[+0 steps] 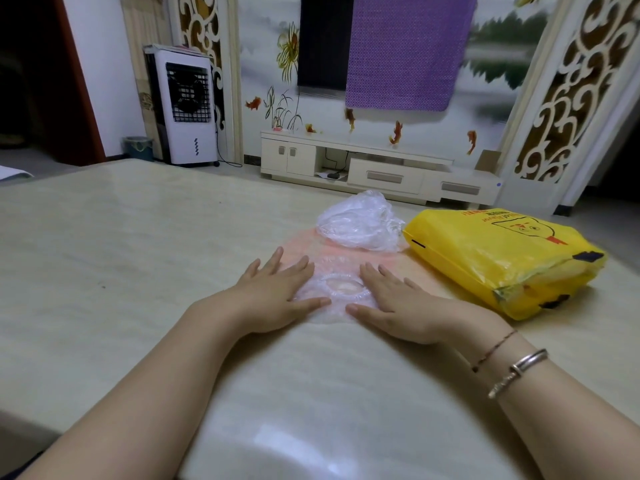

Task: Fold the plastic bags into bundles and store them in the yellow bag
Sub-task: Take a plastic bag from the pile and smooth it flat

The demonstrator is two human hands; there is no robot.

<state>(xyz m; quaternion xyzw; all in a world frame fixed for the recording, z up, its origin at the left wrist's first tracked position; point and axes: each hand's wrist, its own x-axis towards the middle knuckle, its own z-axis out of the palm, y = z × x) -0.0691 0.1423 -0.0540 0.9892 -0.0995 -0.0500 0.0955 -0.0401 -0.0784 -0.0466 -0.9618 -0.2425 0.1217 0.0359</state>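
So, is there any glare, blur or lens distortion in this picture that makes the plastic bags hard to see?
In the head view, glare whitens the glossy beige tabletop near the camera; the wide-angle lens bends the table edges. The flat clear plastic bag, pressed by the left hand and right hand, nearly blends into the surface; the crumpled clear bag and yellow plastic bag stay sharp.

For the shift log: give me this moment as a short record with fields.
surface: pale table
left hand: flat, fingers straight, pressing the clear bag
right hand: flat, pressing the same bag's other side
crumpled clear bag: beyond the hands, untouched
yellow bag: lying at right, apart from both hands
stage: flattening, no bundle yet
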